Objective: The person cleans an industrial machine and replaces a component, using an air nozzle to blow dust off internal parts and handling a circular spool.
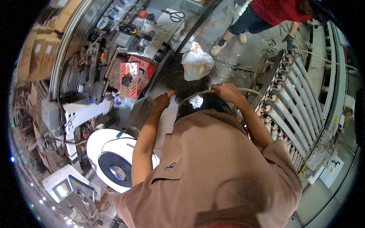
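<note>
My left hand is closed around a small orange-handled tool. Its end points away from me; blade or tip is too small to make out. My right hand grips a pale, flexible hose-like strip from above. On one side the strip curves down across my front toward my legs, and on the other it runs right to the roller machine. The two hands are apart, both in front of my waist. A white sack with orange print stands just beyond them.
To the right stands a machine with a row of long pale rollers. A co-worker in a red top is beyond it, one gloved hand at its end. A cluttered bench with black scissors lies at upper left. A large white reel is at my left.
</note>
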{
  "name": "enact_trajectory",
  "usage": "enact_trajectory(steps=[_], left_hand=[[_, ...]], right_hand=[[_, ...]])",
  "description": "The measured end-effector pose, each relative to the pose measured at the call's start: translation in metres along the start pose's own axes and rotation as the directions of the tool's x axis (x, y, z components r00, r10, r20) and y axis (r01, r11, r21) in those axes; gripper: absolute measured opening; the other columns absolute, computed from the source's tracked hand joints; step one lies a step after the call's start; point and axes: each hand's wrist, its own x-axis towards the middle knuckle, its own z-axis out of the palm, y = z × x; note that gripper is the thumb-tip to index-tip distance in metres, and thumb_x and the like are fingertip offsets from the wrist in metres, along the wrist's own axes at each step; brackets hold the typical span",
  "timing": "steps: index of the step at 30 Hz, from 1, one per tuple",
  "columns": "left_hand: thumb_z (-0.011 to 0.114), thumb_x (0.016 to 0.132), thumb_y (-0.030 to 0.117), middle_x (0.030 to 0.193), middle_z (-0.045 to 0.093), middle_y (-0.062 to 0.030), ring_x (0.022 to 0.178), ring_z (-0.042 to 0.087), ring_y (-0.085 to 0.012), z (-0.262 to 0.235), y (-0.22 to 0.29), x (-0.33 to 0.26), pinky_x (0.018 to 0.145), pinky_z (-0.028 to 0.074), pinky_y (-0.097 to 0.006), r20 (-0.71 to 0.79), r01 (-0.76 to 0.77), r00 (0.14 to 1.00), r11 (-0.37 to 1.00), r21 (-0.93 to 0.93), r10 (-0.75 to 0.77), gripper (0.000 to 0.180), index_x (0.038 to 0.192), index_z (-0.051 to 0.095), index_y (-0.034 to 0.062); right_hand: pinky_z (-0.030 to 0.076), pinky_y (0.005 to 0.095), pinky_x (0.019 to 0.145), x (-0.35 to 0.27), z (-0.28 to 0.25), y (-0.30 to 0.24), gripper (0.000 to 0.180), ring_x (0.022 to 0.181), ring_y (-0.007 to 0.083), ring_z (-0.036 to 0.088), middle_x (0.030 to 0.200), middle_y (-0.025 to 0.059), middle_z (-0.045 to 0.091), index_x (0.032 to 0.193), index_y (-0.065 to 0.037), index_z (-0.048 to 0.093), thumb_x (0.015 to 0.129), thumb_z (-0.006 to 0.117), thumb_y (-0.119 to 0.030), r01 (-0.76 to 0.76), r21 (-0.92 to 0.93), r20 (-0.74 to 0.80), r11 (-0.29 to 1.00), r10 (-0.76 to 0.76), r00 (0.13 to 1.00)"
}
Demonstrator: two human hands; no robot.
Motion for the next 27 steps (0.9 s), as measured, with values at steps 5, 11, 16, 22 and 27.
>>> enact_trajectory(steps=[5,11,16,22,27], left_hand=[[0.057,0.102,0.035,0.093,0.075,-0.0186,0.088,0.075,-0.0397,-0.053,0.099,0.037,0.076,0.058,-0.057,-0.085,-0.17,0.983,0.983,-0.072,0.164,0.037,0.125,0.06,0.0066],[0.058,0.102,0.031,0.089,0.075,-0.0188,0.087,0.075,-0.0406,-0.139,0.236,0.085,0.076,0.058,-0.057,-0.178,-0.285,0.94,0.957,0.056,0.291,0.034,0.127,0.057,0.0069],[0.055,0.103,0.025,0.09,0.073,-0.0184,0.082,0.074,-0.0385,-0.062,0.167,0.144,0.075,0.059,-0.056,-0.229,-0.407,0.873,0.902,0.142,0.43,0.031,0.128,0.057,0.0069],[0.052,0.103,0.021,0.085,0.073,-0.013,0.073,0.073,-0.0337,-0.064,0.171,0.147,0.071,0.057,-0.052,0.079,-0.266,0.964,0.904,0.336,0.255,0.035,0.135,0.056,0.0066],[0.049,0.103,0.022,0.083,0.075,-0.012,0.074,0.075,-0.0306,-0.058,0.227,0.168,0.074,0.055,-0.051,-0.015,-0.57,0.774,0.707,0.418,0.633,0.027,0.125,0.06,0.0093]], right_hand=[[0.053,0.0555,0.081,-0.012,-0.008,0.027,0.028,0.096,0.044,0.068,0.102,0.0192,0.073,0.115,-0.01,0.067,0.104,0.056,-0.034,-0.021,0.09,-0.016,0.996,0.023,1.0],[0.054,0.0564,0.077,-0.013,-0.008,0.094,0.032,0.093,0.0448,0.069,0.1,0.0203,0.073,0.117,-0.011,0.065,0.104,0.055,-0.038,-0.214,0.129,-0.096,0.968,0.227,0.969],[0.054,0.0563,0.077,-0.021,-0.063,0.115,0.03,0.091,0.0442,0.069,0.098,0.0197,0.073,0.118,-0.013,0.066,0.104,0.055,-0.037,-0.128,0.192,-0.146,0.973,0.158,0.977],[0.054,0.0567,0.072,-0.027,-0.027,0.131,0.025,0.085,0.0432,0.071,0.086,0.0195,0.071,0.11,-0.013,0.068,0.098,0.061,-0.034,-0.041,0.299,-0.132,0.953,0.084,0.988],[0.054,0.056,0.065,-0.03,-0.011,0.128,0.02,0.076,0.043,0.071,0.076,0.0188,0.069,0.101,-0.011,0.063,0.097,0.062,-0.031,-0.002,0.271,-0.137,0.963,0.04,0.99]])
